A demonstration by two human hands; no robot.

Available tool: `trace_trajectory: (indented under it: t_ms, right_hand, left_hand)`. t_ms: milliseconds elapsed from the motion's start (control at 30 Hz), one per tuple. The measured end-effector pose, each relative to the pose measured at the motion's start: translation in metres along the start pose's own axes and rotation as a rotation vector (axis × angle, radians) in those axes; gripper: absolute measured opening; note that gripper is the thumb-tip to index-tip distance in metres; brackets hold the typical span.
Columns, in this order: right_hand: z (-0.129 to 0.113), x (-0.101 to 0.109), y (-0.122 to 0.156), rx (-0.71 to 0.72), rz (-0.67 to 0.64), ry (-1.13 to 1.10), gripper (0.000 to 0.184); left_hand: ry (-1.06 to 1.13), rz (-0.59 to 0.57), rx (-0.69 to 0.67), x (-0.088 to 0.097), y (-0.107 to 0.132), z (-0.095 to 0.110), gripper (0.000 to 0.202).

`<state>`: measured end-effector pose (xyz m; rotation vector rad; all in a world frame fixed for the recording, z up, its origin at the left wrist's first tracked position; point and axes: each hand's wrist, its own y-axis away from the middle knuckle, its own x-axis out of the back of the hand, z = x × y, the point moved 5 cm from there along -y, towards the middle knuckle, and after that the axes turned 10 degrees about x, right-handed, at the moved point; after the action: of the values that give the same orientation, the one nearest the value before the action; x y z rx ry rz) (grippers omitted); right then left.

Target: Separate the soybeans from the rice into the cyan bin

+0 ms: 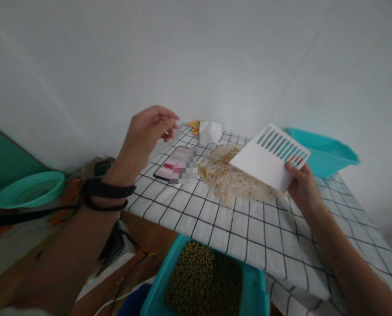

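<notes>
My right hand (304, 186) grips a white slotted plastic panel (258, 162) by its right edge, with the thumb on top near the slots. The panel is tilted above a pile of pale grains mixed with yellow beans (238, 186) on the checked tablecloth (183, 210). Raised over the left part of the table, my left hand (153, 125) has its fingers loosely bent and nothing visible in it. Below that hand lies a phone (174, 164) with a lit screen, partly blurred out.
A turquoise basin (330, 151) stands at the right rear. Below the table's front edge is a turquoise tub (259, 285) of greenish beans. A white paper or packet (210, 132) and a yellow cloth-like piece (194, 126) lie by the wall. Another green basin (34, 186) sits far left.
</notes>
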<state>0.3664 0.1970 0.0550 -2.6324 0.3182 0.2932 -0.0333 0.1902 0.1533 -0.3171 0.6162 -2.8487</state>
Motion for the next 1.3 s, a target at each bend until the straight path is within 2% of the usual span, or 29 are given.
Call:
trace_trajectory:
  t_ms: [33,67,167,300,367,433,533,633,767,900,967,1300]
  right_hand:
    - [0.0,-0.012,0.011,-0.05,-0.06,0.004,0.038]
    - [0.002,-0.023,0.022,-0.108,-0.125,0.009,0.038]
    - [0.006,-0.049,0.054,-0.27,-0.337,0.029,0.036]
    - [0.0,-0.066,0.074,-0.291,-0.579,0.068,0.029]
    - [-0.004,-0.073,0.08,-0.285,-0.694,0.107,0.026]
    - [-0.008,-0.079,0.086,-0.253,-0.762,0.159,0.023]
    - [-0.011,-0.082,0.087,-0.17,-0.776,0.259,0.02]
    - [-0.012,-0.073,0.076,-0.108,-0.717,0.352,0.023]
    - [-0.016,-0.052,0.05,-0.034,-0.572,0.411,0.018]
    - [-0.015,-0.038,0.036,-0.023,-0.509,0.405,0.018]
    - [-0.012,-0.032,0.033,-0.045,-0.479,0.391,0.02]
    - [-0.001,-0.013,0.021,-0.077,-0.373,0.423,0.029]
  left_hand:
    - [0.128,0.103,-0.059,-0.001,-0.013,0.007,0.005]
    - [0.22,0.159,-0.096,-0.006,-0.026,0.012,0.006]
    - [0.299,0.208,-0.094,-0.031,-0.062,0.006,0.012]
    - [0.219,0.121,-0.035,-0.068,-0.089,-0.03,0.013]
    - [0.169,0.129,-0.009,-0.073,-0.091,-0.049,0.013]
    - [0.12,0.144,-0.012,-0.07,-0.088,-0.061,0.015]
    - [0.075,0.155,-0.051,-0.06,-0.084,-0.069,0.013]
    - [-0.071,0.139,-0.126,-0.06,-0.08,-0.07,0.016]
    - [-0.279,0.04,-0.226,-0.077,-0.07,-0.068,0.018]
    - [-0.628,-0.085,-0.358,-0.098,-0.053,-0.06,0.02]
    - [-0.725,-0.126,-0.378,-0.105,-0.045,-0.058,0.02]
    - [-0.786,-0.271,-0.424,-0.118,-0.035,-0.057,0.021]
